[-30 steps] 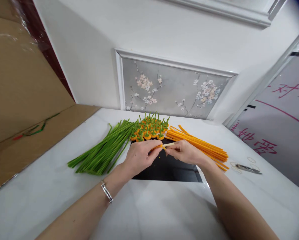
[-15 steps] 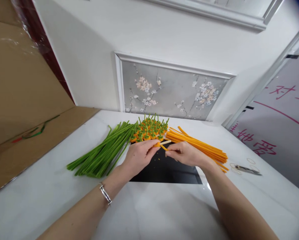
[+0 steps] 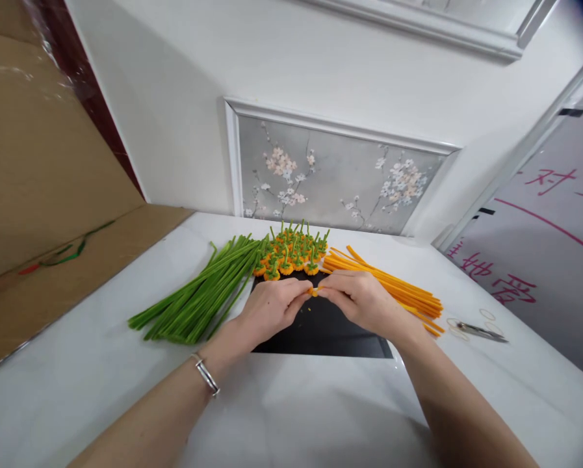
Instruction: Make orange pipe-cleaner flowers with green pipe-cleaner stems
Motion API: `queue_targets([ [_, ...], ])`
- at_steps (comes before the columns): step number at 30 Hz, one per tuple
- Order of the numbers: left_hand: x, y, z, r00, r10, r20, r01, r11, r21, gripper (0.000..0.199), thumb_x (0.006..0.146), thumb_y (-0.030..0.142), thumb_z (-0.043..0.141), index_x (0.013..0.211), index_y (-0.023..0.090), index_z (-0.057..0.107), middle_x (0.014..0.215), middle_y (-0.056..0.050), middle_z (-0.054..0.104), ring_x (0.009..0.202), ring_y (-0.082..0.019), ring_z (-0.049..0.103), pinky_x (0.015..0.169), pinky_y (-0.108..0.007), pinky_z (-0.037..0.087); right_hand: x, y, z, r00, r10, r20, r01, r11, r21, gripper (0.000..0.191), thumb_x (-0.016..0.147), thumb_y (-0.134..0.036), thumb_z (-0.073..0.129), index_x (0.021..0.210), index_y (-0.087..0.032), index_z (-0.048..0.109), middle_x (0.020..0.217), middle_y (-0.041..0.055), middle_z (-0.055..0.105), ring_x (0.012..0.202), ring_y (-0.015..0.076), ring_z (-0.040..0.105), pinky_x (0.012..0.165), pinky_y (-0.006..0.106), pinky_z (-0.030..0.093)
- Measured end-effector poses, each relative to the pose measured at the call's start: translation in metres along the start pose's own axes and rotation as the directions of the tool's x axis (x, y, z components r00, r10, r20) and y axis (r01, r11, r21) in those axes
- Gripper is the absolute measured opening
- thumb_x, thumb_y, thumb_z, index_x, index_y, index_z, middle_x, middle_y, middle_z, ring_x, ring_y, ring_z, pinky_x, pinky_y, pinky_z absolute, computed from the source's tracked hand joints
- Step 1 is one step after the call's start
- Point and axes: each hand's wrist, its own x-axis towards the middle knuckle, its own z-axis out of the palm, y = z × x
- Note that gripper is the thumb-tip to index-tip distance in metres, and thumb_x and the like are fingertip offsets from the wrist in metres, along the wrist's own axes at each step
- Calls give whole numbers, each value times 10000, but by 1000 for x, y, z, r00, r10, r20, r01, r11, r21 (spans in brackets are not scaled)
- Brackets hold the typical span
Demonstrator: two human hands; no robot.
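the thumb and fingers of the left hand (image 3: 272, 305) are closing in a pinch, holding one end of a small fuzzy orange piece (image 3: 314, 292) with a pale sliver showing. the right hand (image 3: 362, 299) is pinching its other end, fingertips nearly meeting the left ones; exactly what they are covering is hidden. the piece is hanging above the far half of a black, flat rectangular mat (image 3: 330, 335).

the mat's near edge is running straight across below the wrists, and white marbled tabletop (image 3: 291, 416) is stretching from it toward the body, leaving both arms room. more marble is lying between the orange bundle and the metal tool at right. a brown cardboard sheet (image 3: 52, 149) is bordering the left side; a white wall (image 3: 174, 84) with a grey floral framed panel (image 3: 344, 172) is rising behind, and a whiteboard with red writing (image 3: 539, 221) is standing at right.

one silver bangle (image 3: 206, 376) is circling the left wrist. one heap of long fuzzy green stems (image 3: 198, 296) is lying left, one bundle of fuzzy orange stems (image 3: 393, 281) right; both are overlapping too much for counting. over a dozen orange-and-green fuzzy pumpkin shapes (image 3: 298, 253) are crowding beyond the mat. one slim metal tool (image 3: 481, 331) is lying among a few thin pale rings (image 3: 487, 314).
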Motion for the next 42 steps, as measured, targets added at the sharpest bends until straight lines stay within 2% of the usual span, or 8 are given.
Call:
queue_targets([
  [5,1,4,-1,998,52,41,-50,997,-52,218,906,246,446,913,213,661,786,-11,677,704,-137,614,639,-227,410,4,16,5,990,44,-137,-30,994,101,171,905,-280,530,834,-217,672,817,21,682,763,152,619,726,275,474],
  [8,0,7,-2,997,66,34,-63,996,-62,198,890,255,476,844,212,664,756,-4,654,691,-128,590,628,-223,392,5,24,7,981,103,-163,-80,987,142,127,871,-298,586,831,-223,680,822,11,690,755,151,627,724,275,479],
  [15,1,9,1,995,70,-68,-83,976,-201,190,881,245,505,816,199,677,764,-8,661,694,-113,572,641,-211,405,3,38,13,981,193,-6,-192,976,100,234,887,-359,543,783,-212,693,672,-6,646,608,124,561,592,242,431],
  [21,3,6,5,982,-7,-187,-47,958,-283,153,853,183,542,891,183,690,762,-18,679,677,-114,594,655,-215,455,0,34,15,971,190,145,-206,973,103,241,885,-229,492,696,-182,634,591,-20,579,534,97,507,529,211,370],
  [28,5,1,4,955,-263,-141,188,898,-398,312,820,217,600,1124,198,668,1071,-39,718,893,-175,684,823,-274,524,-3,28,13,961,133,244,-158,984,85,262,884,-258,504,644,-179,573,532,-50,482,507,78,424,518,201,312],
  [31,6,-2,1,939,-326,-112,257,878,-404,349,807,234,614,1151,193,659,1106,-37,703,932,-183,685,858,-274,523,-3,24,9,949,144,280,-163,985,47,299,867,-290,532,594,-174,494,517,-64,413,492,71,353,489,206,255],
  [37,6,-4,0,939,-316,-136,245,892,-380,237,800,220,619,1008,183,725,1042,-32,725,902,-187,697,805,-250,538,-3,13,2,960,125,250,-126,992,-9,349,880,-284,519,564,-176,416,507,-65,358,491,76,312,489,218,238],
  [42,6,-6,4,965,-223,-137,175,940,-294,221,804,168,607,984,207,729,974,-11,745,853,-177,702,782,-252,530,-1,8,0,990,38,135,-35,999,-23,283,906,-265,491,641,-185,546,574,-32,501,541,93,435,549,219,317],
])
